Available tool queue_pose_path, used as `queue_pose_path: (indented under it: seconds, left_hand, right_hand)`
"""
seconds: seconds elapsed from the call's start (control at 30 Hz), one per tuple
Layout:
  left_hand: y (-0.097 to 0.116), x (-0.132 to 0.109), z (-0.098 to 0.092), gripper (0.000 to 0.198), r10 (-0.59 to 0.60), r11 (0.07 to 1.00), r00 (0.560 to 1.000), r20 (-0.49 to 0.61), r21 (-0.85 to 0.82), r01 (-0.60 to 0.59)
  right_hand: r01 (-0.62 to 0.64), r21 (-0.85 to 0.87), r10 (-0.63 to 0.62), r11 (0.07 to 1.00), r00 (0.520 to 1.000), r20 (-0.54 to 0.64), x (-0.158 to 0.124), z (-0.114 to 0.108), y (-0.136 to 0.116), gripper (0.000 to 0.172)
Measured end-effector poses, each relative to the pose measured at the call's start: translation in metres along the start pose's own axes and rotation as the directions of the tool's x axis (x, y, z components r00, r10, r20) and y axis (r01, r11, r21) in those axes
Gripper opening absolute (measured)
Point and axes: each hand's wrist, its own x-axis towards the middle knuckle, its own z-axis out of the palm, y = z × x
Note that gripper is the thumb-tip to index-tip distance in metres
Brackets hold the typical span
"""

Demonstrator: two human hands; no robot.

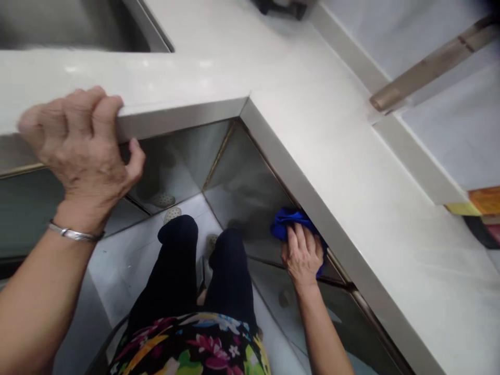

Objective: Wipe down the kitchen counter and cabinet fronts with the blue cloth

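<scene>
My left hand [84, 138] grips the front edge of the white countertop [219, 73], fingers bent over the top and thumb by the edge's underside. A metal bracelet circles that wrist. Below the counter on the right, my right hand [303, 255] presses a bunched blue cloth [287, 217] against the glossy dark cabinet door [250, 182], close under the counter's lip. The palm and fingers hide part of the cloth.
A sink [78, 28] is set into the counter at top left. A metallic tube [422, 67] runs along the wall at right. Orange and yellow packaging [482, 200] lies at the right edge. My legs [230, 276] are between the cabinets, above white floor tiles [113, 271].
</scene>
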Motion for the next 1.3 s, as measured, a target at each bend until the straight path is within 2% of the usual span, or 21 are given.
queue_pose_path:
  seconds: [0.1, 0.23, 0.33, 0.47, 0.67, 0.83, 1.0, 1.17, 1.3]
  left_hand:
    - [0.001, -0.001, 0.002, 0.076, 0.068, 0.983, 0.998, 0.012, 0.172, -0.069]
    - [-0.002, -0.003, 0.006, 0.072, 0.072, 0.986, 0.997, -0.032, 0.156, -0.066]
    - [-0.002, -0.005, 0.006, 0.072, 0.086, 0.983, 0.995, -0.050, 0.164, -0.076]
    - [-0.001, -0.007, 0.006, 0.072, 0.065, 0.992, 0.997, -0.047, 0.114, -0.060]
    - [-0.006, -0.008, 0.012, 0.069, 0.190, 0.962, 0.971, -0.142, 0.225, -0.155]
    - [-0.011, -0.008, 0.017, 0.066, 0.115, 0.971, 0.979, -0.166, 0.228, -0.076]
    - [-0.011, -0.005, 0.018, 0.061, 0.065, 0.978, 0.980, -0.187, 0.209, -0.025]
    - [-0.008, -0.004, 0.017, 0.059, -0.005, 0.986, 0.989, -0.150, 0.163, 0.030]
    - [-0.005, -0.003, 0.016, 0.055, -0.068, 0.992, 0.989, -0.132, 0.100, 0.081]
  right_hand:
    - [0.053, 0.093, -0.053, 0.994, 0.999, -0.003, 0.049, 0.014, -0.014, 0.048]
    - [0.122, 0.213, -0.132, 0.969, 0.991, 0.030, 0.113, 0.031, -0.033, 0.051]
    - [0.131, 0.251, -0.146, 0.959, 0.988, 0.043, 0.153, 0.045, -0.047, 0.055]
    - [0.096, 0.264, -0.096, 0.960, 0.995, -0.013, 0.195, 0.069, -0.065, 0.053]
    - [0.063, 0.261, -0.051, 0.963, 0.997, -0.052, 0.239, 0.090, -0.090, 0.054]
    - [0.042, 0.247, -0.033, 0.968, 0.999, -0.040, 0.265, 0.094, -0.105, 0.054]
    - [0.099, 0.258, -0.084, 0.961, 0.994, -0.070, 0.280, 0.099, -0.106, 0.048]
    - [0.232, 0.265, -0.193, 0.936, 0.967, -0.167, 0.253, 0.095, -0.089, 0.047]
    - [0.206, 0.182, -0.162, 0.961, 0.960, -0.229, 0.227, 0.089, -0.081, 0.045]
